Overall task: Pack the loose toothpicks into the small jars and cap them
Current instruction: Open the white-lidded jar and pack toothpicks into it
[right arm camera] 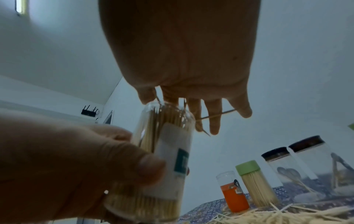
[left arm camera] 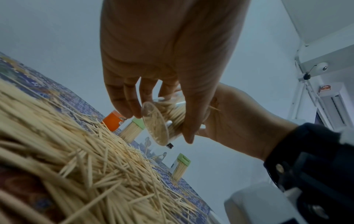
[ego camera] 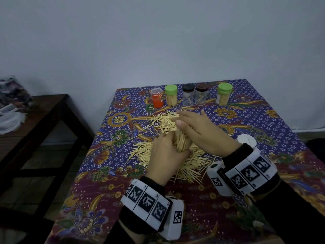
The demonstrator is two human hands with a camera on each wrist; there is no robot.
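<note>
My left hand (ego camera: 165, 152) is wrapped around a clear jar (right arm camera: 162, 153), thumb on its paper label, fingers curled round the far side. The jar sits above the middle of the toothpick pile (ego camera: 168, 138) on the patterned tablecloth (ego camera: 263, 120), raised off the cloth. It is packed nearly full of toothpicks standing lengthwise, their tips level with the rim.

What matters for my next move is that the open mouth sits directly under my right hand (ego camera: 198, 127). The jar's long axis runs from my left palm up toward my right fingers (right arm camera: 214, 119), mouth up and tipped a little away from me, base down toward the pile. My right hand is spread flat over the mouth, fingers straight and slightly apart, gripping nothing. A few stray toothpicks stick out sideways between those fingers and past the rim. I judge I am tamping the bundle down, so the push should go straight along the jar's axis, otherwise the strays will snap or spill.

A white cap (ego camera: 246, 140) lies on the cloth just beyond my right wrist, so that hand is nearer to it. Along the far edge stand five more jars: an orange jar (ego camera: 157, 97), two with green lids (ego camera: 171, 95) packed full, two dark-lidded ones (ego camera: 189, 95) almost empty.
</note>
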